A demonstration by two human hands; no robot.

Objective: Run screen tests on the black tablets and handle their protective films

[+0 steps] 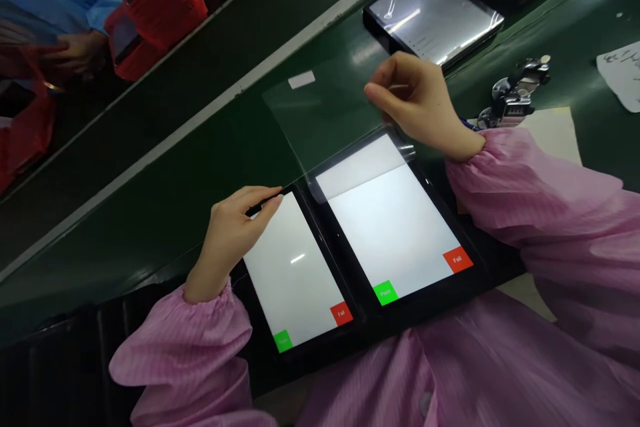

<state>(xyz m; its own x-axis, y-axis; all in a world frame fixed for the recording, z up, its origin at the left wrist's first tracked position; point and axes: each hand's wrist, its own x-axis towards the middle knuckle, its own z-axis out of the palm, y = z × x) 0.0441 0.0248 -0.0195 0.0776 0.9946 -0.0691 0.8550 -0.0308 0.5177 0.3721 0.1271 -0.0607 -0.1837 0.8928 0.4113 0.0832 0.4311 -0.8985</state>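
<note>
Two tablets lie side by side in front of me, both with bright white screens, a green "Pass" box and a red "Fail" box. My left hand (235, 233) is at the top edge of the left tablet (300, 267), thumb and fingers closed around its dark border. Above the right tablet (395, 227), my right hand (417, 97) is raised with thumb and fingertips pinched together on a clear film (320, 113). This film carries a small white label (301, 80) and slants down over the upper part of the right screen. The exact grip at its edge is hard to see.
More tablets (435, 13) rest at the far right of the green bench. A metal tool or stamp (515, 93) lies near a cream sheet (555, 137) and a white paper (623, 73). Across a ledge, a person in blue handles red sleeves; red-wrapped stacks (165, 0) stand there.
</note>
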